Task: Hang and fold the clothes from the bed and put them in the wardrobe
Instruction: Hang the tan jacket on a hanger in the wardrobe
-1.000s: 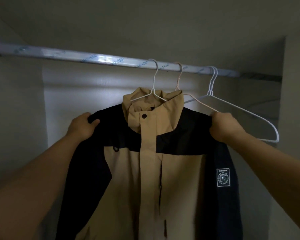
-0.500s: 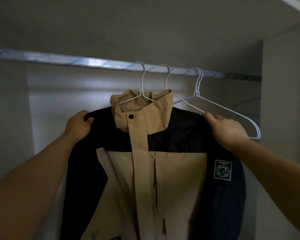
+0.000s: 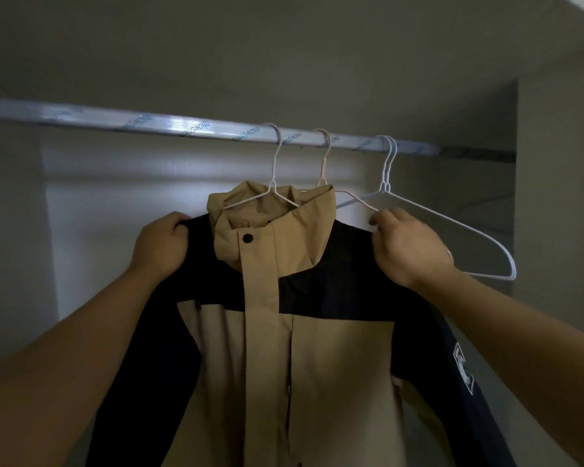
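One jacket (image 3: pixel 317 348) on hanger (image 3: pixel 273 193) on wardrobe rail (image 3: pixel 149 121), spare hangers (image 3: pixel 452 227) beside, left hand (image 3: pixel 162 246) and right hand (image 3: pixel 408 251) gripping shoulders.

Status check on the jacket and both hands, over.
Left hand grips jacket shoulder, right hand the other. Jacket on hanger, hooked over rail. Spare hangers close beside right hand.

The jacket (image 3: pixel 317 365) is cut off by the lower edge, so its hem and cuffs are not seen. The arms of the hanger (image 3: pixel 273 193) carrying it are hidden inside the hood and shoulders. The fingertips of the left hand (image 3: pixel 161 246) are covered by the dark shoulder cloth. The sleeve patch (image 3: pixel 464 372) is turned nearly edge-on and cannot be read. The rail (image 3: pixel 115 117) is cut by the left edge, and its right end is lost in shadow.
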`<state>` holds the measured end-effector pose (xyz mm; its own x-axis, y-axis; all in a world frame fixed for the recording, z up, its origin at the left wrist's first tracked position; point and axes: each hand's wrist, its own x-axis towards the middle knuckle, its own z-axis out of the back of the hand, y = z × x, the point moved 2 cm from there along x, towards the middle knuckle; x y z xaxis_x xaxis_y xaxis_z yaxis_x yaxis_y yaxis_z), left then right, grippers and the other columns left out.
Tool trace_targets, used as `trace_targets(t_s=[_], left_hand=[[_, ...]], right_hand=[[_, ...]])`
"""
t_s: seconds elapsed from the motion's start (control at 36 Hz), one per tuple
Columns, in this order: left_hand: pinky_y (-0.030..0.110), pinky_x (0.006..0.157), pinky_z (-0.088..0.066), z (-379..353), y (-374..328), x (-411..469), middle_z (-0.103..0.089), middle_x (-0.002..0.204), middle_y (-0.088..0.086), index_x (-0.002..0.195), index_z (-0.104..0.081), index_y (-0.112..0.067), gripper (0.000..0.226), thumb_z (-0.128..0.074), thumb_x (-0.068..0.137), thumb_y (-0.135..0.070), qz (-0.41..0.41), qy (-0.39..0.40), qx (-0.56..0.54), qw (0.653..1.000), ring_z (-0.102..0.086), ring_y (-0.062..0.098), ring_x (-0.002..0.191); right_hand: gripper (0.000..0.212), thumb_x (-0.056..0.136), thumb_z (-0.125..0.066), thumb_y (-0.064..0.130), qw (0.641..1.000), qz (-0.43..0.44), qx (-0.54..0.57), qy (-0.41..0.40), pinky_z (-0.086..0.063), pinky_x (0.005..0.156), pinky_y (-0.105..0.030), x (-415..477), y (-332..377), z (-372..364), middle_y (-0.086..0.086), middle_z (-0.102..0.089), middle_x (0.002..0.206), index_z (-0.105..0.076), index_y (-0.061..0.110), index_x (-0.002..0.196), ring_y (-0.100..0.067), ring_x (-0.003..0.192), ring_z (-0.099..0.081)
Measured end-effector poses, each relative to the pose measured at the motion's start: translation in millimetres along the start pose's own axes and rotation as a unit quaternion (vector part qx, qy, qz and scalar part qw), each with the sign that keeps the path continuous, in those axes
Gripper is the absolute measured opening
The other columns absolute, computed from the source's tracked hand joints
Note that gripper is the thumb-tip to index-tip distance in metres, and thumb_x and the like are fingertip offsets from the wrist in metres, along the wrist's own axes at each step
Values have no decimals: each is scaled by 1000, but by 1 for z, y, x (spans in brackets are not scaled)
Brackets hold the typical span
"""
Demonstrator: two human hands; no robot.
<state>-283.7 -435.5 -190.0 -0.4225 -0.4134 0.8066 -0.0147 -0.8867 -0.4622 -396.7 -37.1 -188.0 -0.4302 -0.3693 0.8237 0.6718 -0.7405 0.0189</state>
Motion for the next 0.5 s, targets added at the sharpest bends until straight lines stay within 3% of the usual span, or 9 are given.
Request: trace_targets(t_s=[0.11,0.19,0.28,0.36,0.42,0.5], left_hand=[[37,71,-46,-4,-22,-1,-68,95,5,103,-67,-15,29,-42,95,-25,-123,17,52,991,-59,26,84],[40,65,-45,-6,-22,-4,-62,81,5,90,-60,-17,23,-43,101,-28,-149,7,66,987,-55,28,74],[40,64,-41,-4,-16,-5,-58,80,6,86,-55,-14,25,-43,104,-27,-163,5,83,983,-51,25,74],[40,63,-39,0,-14,-4,-55,76,6,82,-50,-12,31,-40,106,-28,-173,4,93,981,-48,25,72],[40,61,-39,1,-15,-3,-53,73,6,77,-47,-11,35,-38,106,-29,-170,10,82,982,-48,26,69],[37,62,-39,2,-16,-1,-55,71,5,72,-47,-15,39,-39,107,-29,-120,41,28,992,-52,25,68]], right_hand=[[37,105,-28,40,999,16,-7,-37,-51,73,-42,16,41,-11,-10,-64,101,-57,17,99,-36,90,-63],[34,107,-23,40,999,24,-40,-26,-49,63,-40,21,51,-22,-6,-64,86,-44,19,91,-35,76,-63],[22,107,-29,35,993,55,-101,-41,-32,50,-31,22,45,-26,-3,-61,75,-33,22,90,-32,63,-60],[15,105,-36,29,990,60,-122,-39,-29,49,-31,26,36,-23,-1,-54,68,-44,17,100,-32,55,-55],[17,105,-35,28,993,61,-92,-32,-40,54,-35,29,34,-21,-2,-53,69,-48,17,104,-33,59,-55],[34,106,-26,40,999,35,-12,11,-46,66,-41,33,36,-19,-9,-64,85,-50,22,91,-36,79,-61]])
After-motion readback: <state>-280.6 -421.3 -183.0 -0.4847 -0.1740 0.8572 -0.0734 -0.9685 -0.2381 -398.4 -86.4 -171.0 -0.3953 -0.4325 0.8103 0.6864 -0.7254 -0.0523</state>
